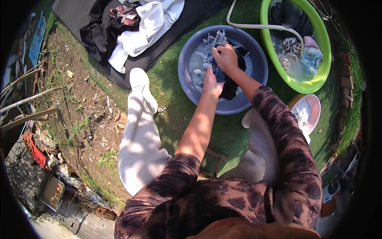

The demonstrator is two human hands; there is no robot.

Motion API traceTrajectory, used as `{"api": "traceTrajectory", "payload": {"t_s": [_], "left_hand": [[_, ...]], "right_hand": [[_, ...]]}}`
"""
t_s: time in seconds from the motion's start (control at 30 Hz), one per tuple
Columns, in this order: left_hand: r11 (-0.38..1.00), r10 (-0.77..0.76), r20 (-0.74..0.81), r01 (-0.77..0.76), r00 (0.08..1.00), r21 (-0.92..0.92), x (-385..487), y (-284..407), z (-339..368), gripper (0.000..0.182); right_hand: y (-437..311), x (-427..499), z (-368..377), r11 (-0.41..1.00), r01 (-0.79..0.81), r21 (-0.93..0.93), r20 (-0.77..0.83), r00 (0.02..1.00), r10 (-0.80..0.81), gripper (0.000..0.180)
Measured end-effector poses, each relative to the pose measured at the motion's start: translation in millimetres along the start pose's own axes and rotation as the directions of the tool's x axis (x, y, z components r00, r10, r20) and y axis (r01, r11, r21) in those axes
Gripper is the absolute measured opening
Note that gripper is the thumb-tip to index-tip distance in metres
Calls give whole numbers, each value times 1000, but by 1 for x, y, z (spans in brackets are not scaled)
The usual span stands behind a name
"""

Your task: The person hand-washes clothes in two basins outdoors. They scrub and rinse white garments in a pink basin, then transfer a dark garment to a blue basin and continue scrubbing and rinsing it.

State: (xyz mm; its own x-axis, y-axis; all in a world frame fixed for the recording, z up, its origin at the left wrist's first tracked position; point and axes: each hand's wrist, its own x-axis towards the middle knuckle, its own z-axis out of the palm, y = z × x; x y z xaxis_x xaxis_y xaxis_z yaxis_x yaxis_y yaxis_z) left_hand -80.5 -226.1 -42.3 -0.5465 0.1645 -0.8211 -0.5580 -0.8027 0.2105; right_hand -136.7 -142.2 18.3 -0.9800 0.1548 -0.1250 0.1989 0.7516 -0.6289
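A blue-grey plastic basin (184, 70) stands on the ground between my feet, with soapy water (195, 64) in it. Inside it lies a wet dark garment (229, 89), bunched up and partly covered by my hands. My left hand (212, 83) grips its near left side, fingers pointing away from me. Farther up and a little to the right, my right hand (226, 58) has its fingers curled into the same cloth. White suds (219, 38) cling and splash beyond my right fingers. The fingertips of both hands are partly hidden by cloth and foam.
A lime-green tub (326, 59) with wet clothes and a pale hose (253, 26) stands at the right. Nearer is a small pink basin (315, 115) holding white cloth. Black and white garments (149, 33) lie on a dark mat (70, 15). Sticks (29, 101) jut in at left.
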Motion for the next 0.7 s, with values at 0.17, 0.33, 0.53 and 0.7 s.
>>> {"api": "traceTrajectory", "payload": {"t_s": [0.17, 0.33, 0.53, 0.7], "left_hand": [[997, -40, 27, 42, 999, -71, -11, 18, -1, 46], [990, -42, 36, 47, 998, -133, -11, 27, -1, 56], [994, 113, 0, -113, 994, -7, 4, 19, -13, 69], [985, 160, -112, -150, 981, 88, 5, 17, -23, 72]], "right_hand": [[-7, -32, 9, 983, -14, 182, 253, 967, -33, 31], [-1, -21, 11, 998, -10, 68, 293, 956, -10, 24], [80, 6, 52, 980, 165, -109, -30, 985, -169, 58], [78, 4, 73, 854, 312, -416, 311, 931, -189, 46]]}}
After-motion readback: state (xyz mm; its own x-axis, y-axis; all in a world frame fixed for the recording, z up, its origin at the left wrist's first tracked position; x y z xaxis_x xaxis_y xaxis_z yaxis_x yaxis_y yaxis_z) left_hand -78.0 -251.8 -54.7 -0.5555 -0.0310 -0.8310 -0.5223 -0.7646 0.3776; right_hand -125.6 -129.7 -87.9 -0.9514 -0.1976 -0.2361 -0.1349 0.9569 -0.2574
